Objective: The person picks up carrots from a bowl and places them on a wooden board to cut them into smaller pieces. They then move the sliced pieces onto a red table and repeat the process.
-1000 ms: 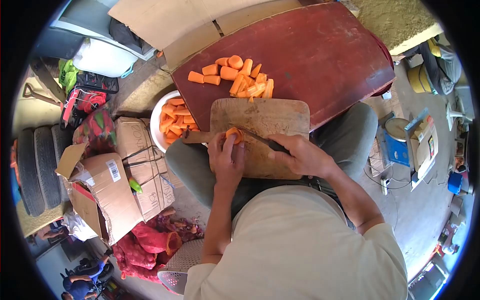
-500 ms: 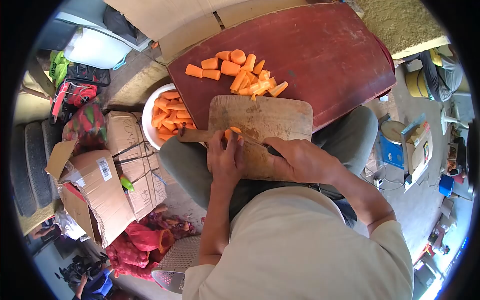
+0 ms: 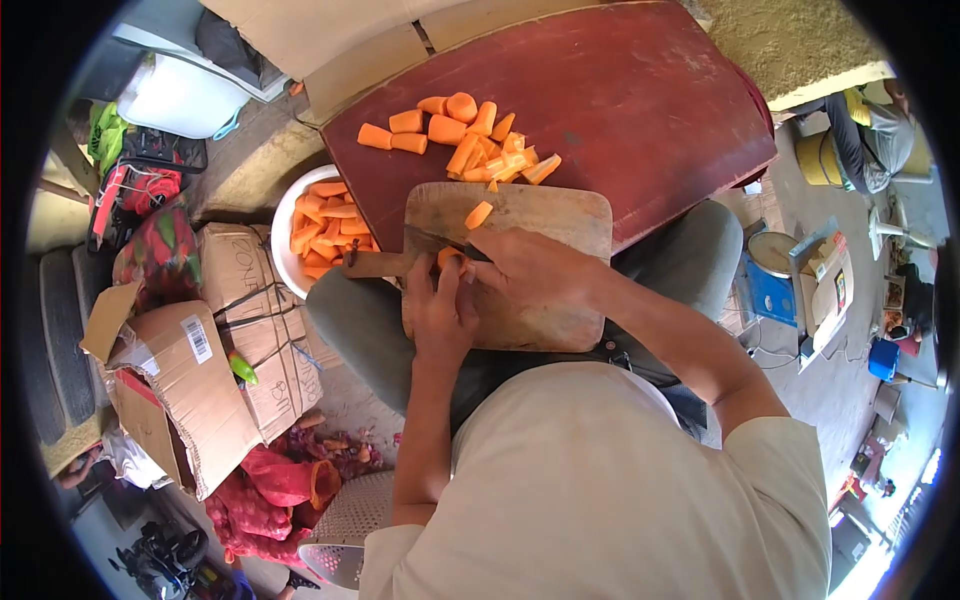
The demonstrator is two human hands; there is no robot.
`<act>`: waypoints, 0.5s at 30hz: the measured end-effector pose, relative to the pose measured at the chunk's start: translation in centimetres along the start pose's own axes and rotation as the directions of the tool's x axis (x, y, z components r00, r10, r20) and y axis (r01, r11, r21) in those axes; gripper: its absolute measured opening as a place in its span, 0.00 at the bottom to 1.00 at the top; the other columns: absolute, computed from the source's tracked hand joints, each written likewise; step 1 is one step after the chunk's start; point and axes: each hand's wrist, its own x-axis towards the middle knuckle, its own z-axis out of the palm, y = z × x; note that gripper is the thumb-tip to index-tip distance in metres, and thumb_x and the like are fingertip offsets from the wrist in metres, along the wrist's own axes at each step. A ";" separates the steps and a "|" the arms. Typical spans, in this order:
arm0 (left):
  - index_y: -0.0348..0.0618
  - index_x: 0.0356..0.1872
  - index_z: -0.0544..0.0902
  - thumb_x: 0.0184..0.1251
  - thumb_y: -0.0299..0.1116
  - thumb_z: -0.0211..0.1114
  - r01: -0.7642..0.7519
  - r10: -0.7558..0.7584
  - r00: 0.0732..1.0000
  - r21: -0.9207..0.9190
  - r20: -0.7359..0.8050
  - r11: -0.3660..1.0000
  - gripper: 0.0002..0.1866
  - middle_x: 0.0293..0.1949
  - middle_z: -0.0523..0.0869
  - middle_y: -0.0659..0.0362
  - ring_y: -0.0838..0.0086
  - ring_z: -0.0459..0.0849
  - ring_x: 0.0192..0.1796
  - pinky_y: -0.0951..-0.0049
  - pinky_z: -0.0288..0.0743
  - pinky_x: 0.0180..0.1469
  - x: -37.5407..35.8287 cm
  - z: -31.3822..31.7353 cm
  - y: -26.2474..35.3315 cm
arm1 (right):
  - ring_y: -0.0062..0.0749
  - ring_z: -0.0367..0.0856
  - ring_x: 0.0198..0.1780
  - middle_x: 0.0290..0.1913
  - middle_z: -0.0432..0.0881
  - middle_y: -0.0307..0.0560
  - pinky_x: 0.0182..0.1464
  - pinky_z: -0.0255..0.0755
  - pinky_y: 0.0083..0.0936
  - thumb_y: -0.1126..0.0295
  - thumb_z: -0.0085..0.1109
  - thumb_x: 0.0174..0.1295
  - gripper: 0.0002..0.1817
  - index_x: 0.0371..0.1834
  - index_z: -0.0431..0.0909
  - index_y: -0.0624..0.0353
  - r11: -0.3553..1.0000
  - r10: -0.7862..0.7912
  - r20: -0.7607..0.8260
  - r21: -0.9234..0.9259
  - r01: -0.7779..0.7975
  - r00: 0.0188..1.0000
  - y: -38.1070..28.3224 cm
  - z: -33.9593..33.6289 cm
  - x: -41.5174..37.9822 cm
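A wooden cutting board (image 3: 540,320) with a handle at its left lies across the person's lap, against a dark red tabletop (image 3: 640,100). My left hand (image 3: 440,315) is closed on a carrot piece (image 3: 450,258) at the board's left side. My right hand (image 3: 535,265) is closed round a knife, whose dark blade (image 3: 432,238) shows just beyond the carrot piece; the handle is mostly hidden. One cut carrot piece (image 3: 479,214) lies on the board above my right hand. Several peeled carrot chunks (image 3: 446,129) and thinner cut pieces (image 3: 500,160) sit on the tabletop.
A white bowl (image 3: 283,240) of carrot pieces stands left of the board. Further left are cardboard boxes (image 3: 190,370), tyres (image 3: 62,340) and red mesh sacks (image 3: 250,505). A person (image 3: 880,135) is at the far right, near a yellow bucket (image 3: 820,162).
My right hand has moved left and up with the knife, close to my left hand. A cut carrot piece now lies on the board. The whole view has shifted slightly.
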 end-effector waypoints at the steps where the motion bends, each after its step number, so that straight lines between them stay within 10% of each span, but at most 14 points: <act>1: 0.37 0.61 0.85 0.70 0.21 0.74 0.001 -0.001 1.000 0.000 -0.011 1.000 0.19 0.61 0.84 0.41 0.45 0.87 0.60 0.53 0.83 0.60 0.0 0.1 -0.1 | 0.63 0.90 0.44 0.42 0.90 0.67 0.48 0.80 0.49 0.59 0.58 0.83 0.24 0.72 0.75 0.65 0.999 0.010 -0.009 0.040 -0.010 1.000 0.1 0.1 -0.5; 15: 0.38 0.60 0.87 0.68 0.23 0.79 -0.119 0.123 0.992 -0.107 0.030 0.987 0.20 0.59 0.82 0.43 0.48 0.87 0.56 0.55 0.85 0.54 -0.9 1.5 0.5 | 0.68 0.90 0.58 0.56 0.90 0.71 0.58 0.83 0.52 0.56 0.60 0.84 0.29 0.79 0.71 0.63 0.985 0.127 -0.185 0.142 -0.102 0.974 -1.7 -0.1 -11.5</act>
